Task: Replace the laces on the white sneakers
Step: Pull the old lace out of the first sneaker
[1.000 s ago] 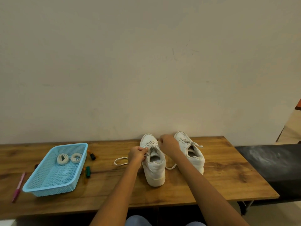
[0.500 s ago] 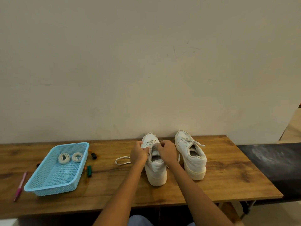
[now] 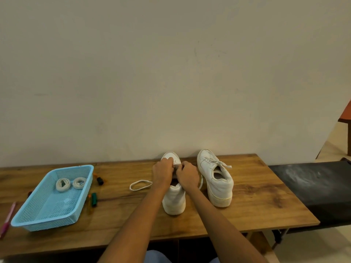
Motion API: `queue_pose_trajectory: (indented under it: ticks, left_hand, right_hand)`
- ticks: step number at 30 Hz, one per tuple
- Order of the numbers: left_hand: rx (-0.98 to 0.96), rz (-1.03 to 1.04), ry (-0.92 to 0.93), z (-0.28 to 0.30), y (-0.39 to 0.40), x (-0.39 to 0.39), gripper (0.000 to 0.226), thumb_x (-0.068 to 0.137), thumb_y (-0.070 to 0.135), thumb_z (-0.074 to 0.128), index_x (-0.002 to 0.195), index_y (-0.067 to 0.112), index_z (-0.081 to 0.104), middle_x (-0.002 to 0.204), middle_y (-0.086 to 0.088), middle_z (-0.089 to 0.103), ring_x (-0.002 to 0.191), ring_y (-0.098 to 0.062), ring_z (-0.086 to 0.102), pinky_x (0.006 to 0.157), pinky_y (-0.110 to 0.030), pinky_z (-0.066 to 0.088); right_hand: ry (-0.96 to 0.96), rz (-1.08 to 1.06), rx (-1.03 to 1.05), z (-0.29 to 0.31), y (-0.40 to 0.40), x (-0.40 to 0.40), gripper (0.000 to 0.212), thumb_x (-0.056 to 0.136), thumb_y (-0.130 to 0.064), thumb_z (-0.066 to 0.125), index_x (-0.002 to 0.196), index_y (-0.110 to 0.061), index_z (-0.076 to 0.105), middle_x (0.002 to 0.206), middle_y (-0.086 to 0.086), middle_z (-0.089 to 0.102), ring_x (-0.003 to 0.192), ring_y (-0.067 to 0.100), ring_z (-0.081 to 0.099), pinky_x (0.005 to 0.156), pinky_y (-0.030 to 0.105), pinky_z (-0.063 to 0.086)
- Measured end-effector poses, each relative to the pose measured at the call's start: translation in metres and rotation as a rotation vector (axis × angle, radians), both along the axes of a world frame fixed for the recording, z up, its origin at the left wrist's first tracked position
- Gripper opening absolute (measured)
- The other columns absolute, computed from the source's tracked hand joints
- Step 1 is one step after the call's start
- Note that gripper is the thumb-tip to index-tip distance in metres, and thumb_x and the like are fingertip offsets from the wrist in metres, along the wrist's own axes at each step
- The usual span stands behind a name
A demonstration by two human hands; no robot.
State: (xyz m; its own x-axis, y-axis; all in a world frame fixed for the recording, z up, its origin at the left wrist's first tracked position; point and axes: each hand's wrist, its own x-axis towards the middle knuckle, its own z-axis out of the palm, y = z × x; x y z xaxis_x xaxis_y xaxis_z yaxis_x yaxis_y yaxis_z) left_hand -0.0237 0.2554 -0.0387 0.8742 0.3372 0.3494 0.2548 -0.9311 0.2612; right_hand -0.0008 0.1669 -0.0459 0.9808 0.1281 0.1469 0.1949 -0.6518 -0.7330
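Both hands, the left hand [image 3: 163, 172] and right hand [image 3: 187, 174], pinched the white lace [image 3: 141, 185] over the near white leather sneaker [image 3: 174, 200]; its laced twin [image 3: 216, 177] stood just right of them on the wooden counter [image 3: 256, 196].

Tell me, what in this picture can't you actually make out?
All in the head view:
- Lacing of the left sneaker: covered by the left hand and right hand.
- What the fingertips pinch: too small to tell.
- Pink pen: cut off by the left edge.
- Small items beside the blue basket: too small to identify.
- Under the table: hidden by its top.
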Motion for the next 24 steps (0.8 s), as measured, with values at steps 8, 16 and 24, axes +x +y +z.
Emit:
queue_pose_trajectory:
  ticks: [8,16,24]
  left_hand:
    - [-0.488,0.287,-0.298,-0.011,-0.002,-0.009,0.020,0.094,0.020,0.048,0.087,0.005,0.061,0.079,-0.009,0.061,0.069,-0.023,0.053,0.058,-0.030,0.036]
    - [-0.776,0.450,-0.251,-0.016,0.026,-0.023,0.031,0.097,0.030,0.040,0.086,0.009,0.059,0.085,-0.010,0.062,0.076,-0.024,0.052,0.066,-0.029,0.034]
    - [-0.252,-0.133,-0.073,0.007,0.014,-0.005,0.010,0.083,0.026,0.066,0.090,0.020,0.071,0.092,0.002,0.067,0.083,-0.012,0.059,0.065,-0.020,0.046]
  right_hand:
    - [-0.032,-0.005,-0.033,-0.001,0.001,-0.002,0.027,0.097,-0.026,0.040,0.094,-0.009,0.061,0.095,0.008,0.066,0.085,0.020,0.060,0.065,0.027,0.040]
    - [-0.042,0.000,-0.075,0.002,0.000,-0.002,0.029,0.099,-0.026,0.037,0.100,-0.009,0.061,0.100,0.008,0.066,0.090,0.021,0.061,0.067,0.027,0.043]
    - [-0.034,0.044,-0.171,0.009,0.000,-0.004,0.023,0.097,-0.023,0.042,0.100,-0.008,0.060,0.100,0.007,0.065,0.091,0.020,0.061,0.070,0.027,0.045]
